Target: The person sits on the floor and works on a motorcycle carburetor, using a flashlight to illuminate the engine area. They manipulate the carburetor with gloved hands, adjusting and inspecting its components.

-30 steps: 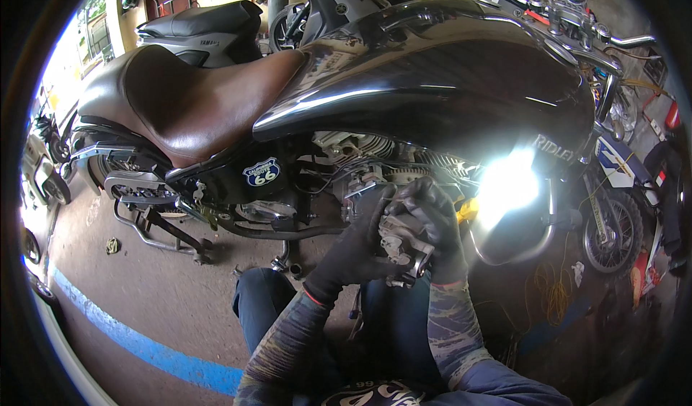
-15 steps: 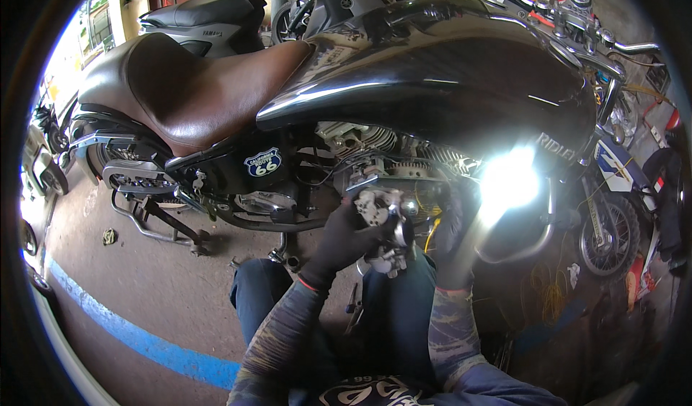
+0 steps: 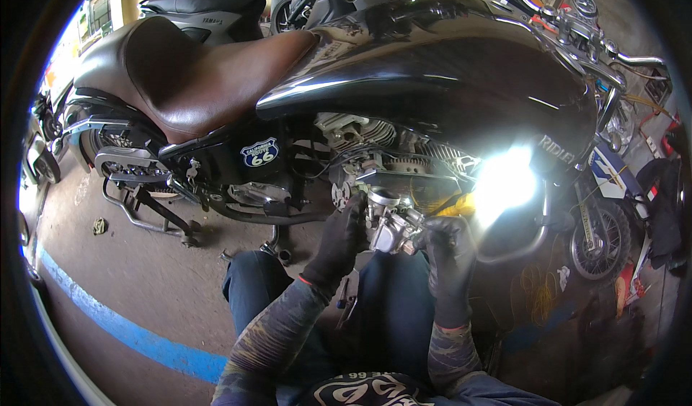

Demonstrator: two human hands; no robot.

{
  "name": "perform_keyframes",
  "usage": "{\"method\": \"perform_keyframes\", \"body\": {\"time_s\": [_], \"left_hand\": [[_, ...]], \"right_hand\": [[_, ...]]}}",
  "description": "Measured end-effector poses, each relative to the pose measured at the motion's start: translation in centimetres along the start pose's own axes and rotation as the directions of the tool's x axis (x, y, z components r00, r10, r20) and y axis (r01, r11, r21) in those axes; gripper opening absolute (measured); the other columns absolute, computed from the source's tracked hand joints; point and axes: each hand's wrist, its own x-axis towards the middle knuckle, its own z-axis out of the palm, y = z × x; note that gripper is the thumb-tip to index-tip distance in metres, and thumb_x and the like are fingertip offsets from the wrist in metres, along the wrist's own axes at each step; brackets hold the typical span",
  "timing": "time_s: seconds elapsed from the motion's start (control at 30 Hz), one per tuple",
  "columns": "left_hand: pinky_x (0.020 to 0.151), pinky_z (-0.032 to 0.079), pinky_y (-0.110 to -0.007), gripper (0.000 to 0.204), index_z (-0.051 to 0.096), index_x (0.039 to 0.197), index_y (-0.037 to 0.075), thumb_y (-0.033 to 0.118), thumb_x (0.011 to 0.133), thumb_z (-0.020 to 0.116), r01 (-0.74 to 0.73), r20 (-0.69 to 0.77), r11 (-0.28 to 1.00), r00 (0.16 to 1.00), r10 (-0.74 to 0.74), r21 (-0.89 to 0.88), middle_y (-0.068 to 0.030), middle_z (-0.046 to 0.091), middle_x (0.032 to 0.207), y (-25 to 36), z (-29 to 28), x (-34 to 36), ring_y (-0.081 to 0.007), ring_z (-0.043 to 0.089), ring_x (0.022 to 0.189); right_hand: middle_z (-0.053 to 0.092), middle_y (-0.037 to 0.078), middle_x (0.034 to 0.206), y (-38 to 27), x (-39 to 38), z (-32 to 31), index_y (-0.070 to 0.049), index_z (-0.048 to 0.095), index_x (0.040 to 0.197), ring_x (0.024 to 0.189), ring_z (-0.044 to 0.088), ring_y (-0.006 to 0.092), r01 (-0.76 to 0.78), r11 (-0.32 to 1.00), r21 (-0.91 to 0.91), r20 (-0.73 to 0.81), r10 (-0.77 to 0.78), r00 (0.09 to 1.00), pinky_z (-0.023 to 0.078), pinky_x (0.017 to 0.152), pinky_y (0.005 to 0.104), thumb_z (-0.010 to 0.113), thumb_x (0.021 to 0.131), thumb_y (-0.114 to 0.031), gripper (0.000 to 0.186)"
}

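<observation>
A silver metal carburetor (image 3: 391, 233) hangs just below the engine (image 3: 357, 132) of a black motorcycle, above my knees. My left hand (image 3: 339, 237) in a dark glove is closed on its left side, with the fingertips partly hidden behind it. My right hand (image 3: 450, 258), also gloved, has its fingers bent and pressed at the carburetor's right end. A bright work light (image 3: 504, 183) glares just beyond my right hand, beside a yellow piece (image 3: 455, 206).
The motorcycle's glossy tank (image 3: 432, 67) and brown seat (image 3: 209, 82) span the top. Behind stands a grey scooter (image 3: 202, 20), and at right a dirt bike wheel (image 3: 598, 237). A tangled yellow cord (image 3: 540, 294) and a crumpled rag (image 3: 99, 226) lie on the blue-striped floor (image 3: 122, 312).
The carburetor has been turned over between my hands and now sits higher and more level. My right hand has moved down and back onto its right end; my left hand has shifted slightly up.
</observation>
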Motion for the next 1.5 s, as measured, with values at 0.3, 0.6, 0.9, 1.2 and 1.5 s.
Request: {"method": "perform_keyframes", "body": {"time_s": [0.3,0.6,0.9,1.2,1.5], "left_hand": [[0.075,0.056,-0.033,0.063,0.049,0.153,0.001,0.049,0.114,0.036,0.207,0.104,0.923,0.978,-0.183,-0.325,-0.0165,0.067,0.111,0.5,-0.5,-0.4,-0.0203,0.068,0.087],[0.102,0.052,-0.034,0.073,0.018,0.165,0.004,0.025,0.107,0.055,-0.046,-0.004,0.57,0.997,0.075,-0.82,-0.0129,0.052,0.147,1.4,0.7,0.6,-0.0177,0.058,0.125],[0.105,0.055,-0.038,0.067,0.025,0.164,0.01,0.023,0.107,0.058,-0.49,-0.03,0.82,0.863,0.504,-0.295,-0.0125,0.051,0.151,2.7,-1.6,0.9,-0.021,0.057,0.134],[0.095,0.056,-0.04,0.073,0.051,0.148,0.013,0.071,0.105,0.042,0.473,0.357,0.485,0.879,-0.316,-0.736,-0.0059,0.061,0.136,1.9,-0.4,0.5,-0.0204,0.061,0.123],[0.125,0.033,-0.042,0.083,0.019,0.169,0.011,0.06,0.108,0.048,0.122,0.041,0.63,0.989,-0.143,-0.767,-0.0127,0.033,0.168,-8.8,6.6,0.2,-0.0219,0.036,0.154]], "right_hand": [[0.061,0.003,0.087,-0.4,0.2,0.9,0.0,0.061,0.116,0.068,0.05,0.005,0.045,0.999,-0.011,0.052,-0.044,0.998,0.039,0.06,0.0219,0.064,0.103,-0.007,0.015],[0.06,0.006,0.094,0.6,0.7,1.3,-0.001,0.06,0.116,0.081,0.057,0.0117,0.107,0.994,-0.009,-0.085,-0.108,0.991,0.048,0.074,0.026,0.065,0.105,-0.019,0.021],[0.061,0.01,0.112,4.9,2.3,-0.4,0.001,0.059,0.122,0.104,0.059,0.0154,0.171,0.973,0.153,-0.334,-0.112,0.936,0.053,0.092,0.0332,0.056,0.109,-0.008,0.016],[0.059,0.002,0.107,4.0,3.1,-1.9,-0.004,0.06,0.13,0.094,0.059,0.0146,0.095,0.987,-0.126,-0.334,-0.132,0.933,0.05,0.083,0.0283,0.049,0.11,-0.028,0.033],[0.061,0.01,0.104,-1.6,2.3,1.9,0.005,0.052,0.135,0.079,0.058,0.0154,0.231,0.972,0.051,-0.267,-0.21,0.94,0.05,0.074,0.0321,0.049,0.111,-0.035,0.046]]}}
